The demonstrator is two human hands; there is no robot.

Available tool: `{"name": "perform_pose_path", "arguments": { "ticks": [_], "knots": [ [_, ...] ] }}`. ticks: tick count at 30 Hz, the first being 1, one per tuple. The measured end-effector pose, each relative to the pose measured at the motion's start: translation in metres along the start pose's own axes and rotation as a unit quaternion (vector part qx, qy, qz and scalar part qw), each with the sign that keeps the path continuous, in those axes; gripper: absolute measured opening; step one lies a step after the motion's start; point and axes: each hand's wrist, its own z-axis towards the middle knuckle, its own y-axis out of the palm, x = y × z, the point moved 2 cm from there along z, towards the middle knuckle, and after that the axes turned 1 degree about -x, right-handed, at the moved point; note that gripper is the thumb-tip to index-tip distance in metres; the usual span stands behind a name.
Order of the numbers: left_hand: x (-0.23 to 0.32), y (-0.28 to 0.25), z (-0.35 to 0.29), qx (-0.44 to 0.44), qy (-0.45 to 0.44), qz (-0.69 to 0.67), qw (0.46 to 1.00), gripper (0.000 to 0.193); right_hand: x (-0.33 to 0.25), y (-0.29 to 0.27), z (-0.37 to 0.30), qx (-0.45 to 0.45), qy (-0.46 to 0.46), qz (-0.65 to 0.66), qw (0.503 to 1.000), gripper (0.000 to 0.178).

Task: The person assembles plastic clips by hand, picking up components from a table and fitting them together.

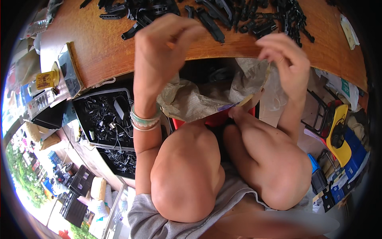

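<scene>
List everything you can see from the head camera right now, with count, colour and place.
wooden table: one, brown, top of view
black plastic parts: a heap, too many to count, far side of table
woven sack: one, grey-tan, open below table edge, above the knees
tray of small black parts: one, black, left of the knees
yellow chair: one, right side
bangles: pale green, left wrist
left hand: raised at table edge
right hand: at sack's rim

Crumpled grey-brown sack [207, 99], mouth open
</scene>
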Motion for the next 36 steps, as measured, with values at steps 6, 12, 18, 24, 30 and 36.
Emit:
{"name": "perform_pose_path", "arguments": {
  "ticks": [6, 12, 18, 24, 30, 36],
  "knots": [
    [-0.017, 0.006, -0.002, -0.025, 0.090, 0.220, 0.971, 0.027, 0.014, -0.017, 0.025, 0.067, -0.161, -0.344, 0.923, 0.017],
    [-0.013, 0.015, -0.008, -0.024, 0.130, 0.222, 0.966, 0.028, 0.016, -0.014, 0.030, 0.064, -0.141, -0.333, 0.930, 0.015],
    [0.016, 0.010, 0.007, 0.130, 0.214, 0.196, 0.948, 0.021, 0.009, -0.010, 0.024, 0.145, -0.160, -0.230, 0.949, 0.011],
    [0.026, 0.033, 0.001, -0.055, -0.147, -0.241, 0.958, 0.015, -0.028, 0.025, 0.019, -0.002, -0.227, -0.027, 0.973, 0.023],
    [0.026, 0.028, -0.001, -0.137, -0.299, -0.279, 0.902, 0.026, -0.022, 0.021, 0.017, 0.050, -0.237, -0.115, 0.963, 0.027],
    [0.034, 0.035, -0.013, -0.096, -0.057, -0.141, 0.984, 0.031, -0.024, 0.022, 0.010, 0.085, -0.209, -0.116, 0.967, 0.027]
  ]
}}
